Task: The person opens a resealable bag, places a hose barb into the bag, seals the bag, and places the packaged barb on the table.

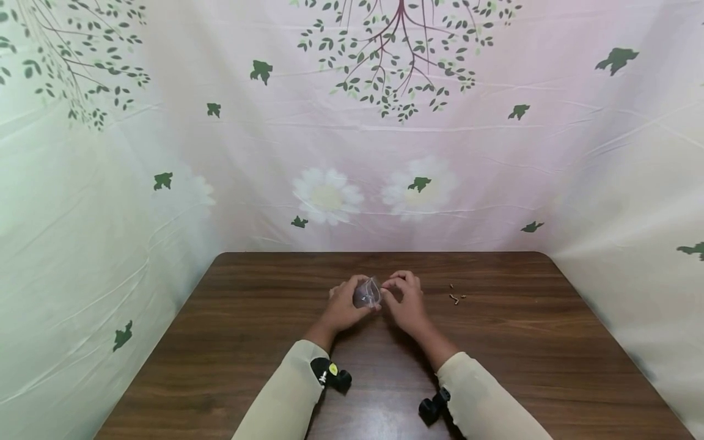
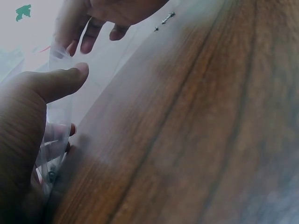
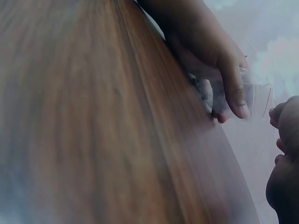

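Here the left hand (image 1: pixel 343 304) holds a small clear plastic bag (image 1: pixel 367 293) upright above the middle of the table (image 1: pixel 220 342), thumb on one face and fingers curled behind it, so its mouth points up. In the left wrist view something small and dark lies in the bag's bottom, too blurred to name. The right hand (image 1: pixel 404 299) is at the bag's top edge, fingers bent; it seems to pinch the rim, probably to spread the opening, though no view shows the contact clearly. A few small screws (image 1: pixel 456 296) lie loose on the table just to the right, within easy reach of that hand.
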Demonstrator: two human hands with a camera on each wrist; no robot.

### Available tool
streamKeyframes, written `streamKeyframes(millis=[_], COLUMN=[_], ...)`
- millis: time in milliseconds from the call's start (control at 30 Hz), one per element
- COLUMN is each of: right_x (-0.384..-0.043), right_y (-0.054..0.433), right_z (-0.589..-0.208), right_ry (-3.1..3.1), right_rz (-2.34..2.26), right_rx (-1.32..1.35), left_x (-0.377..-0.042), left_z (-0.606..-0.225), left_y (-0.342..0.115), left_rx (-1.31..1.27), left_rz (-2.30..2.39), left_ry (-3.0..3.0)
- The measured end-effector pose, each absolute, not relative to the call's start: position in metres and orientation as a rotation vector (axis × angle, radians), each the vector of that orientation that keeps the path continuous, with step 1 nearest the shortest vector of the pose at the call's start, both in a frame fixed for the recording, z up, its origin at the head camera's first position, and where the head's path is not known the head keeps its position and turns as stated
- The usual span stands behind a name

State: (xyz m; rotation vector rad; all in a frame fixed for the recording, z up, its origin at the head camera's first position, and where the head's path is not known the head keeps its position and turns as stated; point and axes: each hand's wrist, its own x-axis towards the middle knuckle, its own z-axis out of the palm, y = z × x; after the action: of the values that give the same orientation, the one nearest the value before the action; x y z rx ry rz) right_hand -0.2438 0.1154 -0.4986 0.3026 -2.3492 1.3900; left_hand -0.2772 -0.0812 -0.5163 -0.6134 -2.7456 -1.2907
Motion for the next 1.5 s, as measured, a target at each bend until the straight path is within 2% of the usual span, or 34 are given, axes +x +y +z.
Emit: streamKeyframes(millis=[500, 1000, 1500], right_x=[-0.243, -0.23, -0.233], right_y=[0.164, 0.218, 0.255], right_z=[-0.508, -0.507, -0.51], right_ry=[-2.315, -2.32, -2.364], right_rz=[1.28, 1.231, 1.186], right_rx=[0.279, 0.179, 0.052], left_x=[-0.278, -0.278, -0.277], left_z=[-0.519, -0.518, -0.517], left_y=[-0.082, -0.081, -0.082], left_rx=[-0.655, -0.628, -0.633], left_rz=[-1.236, -1.261, -1.258], left_ry=[-2.694, -2.726, -2.725])
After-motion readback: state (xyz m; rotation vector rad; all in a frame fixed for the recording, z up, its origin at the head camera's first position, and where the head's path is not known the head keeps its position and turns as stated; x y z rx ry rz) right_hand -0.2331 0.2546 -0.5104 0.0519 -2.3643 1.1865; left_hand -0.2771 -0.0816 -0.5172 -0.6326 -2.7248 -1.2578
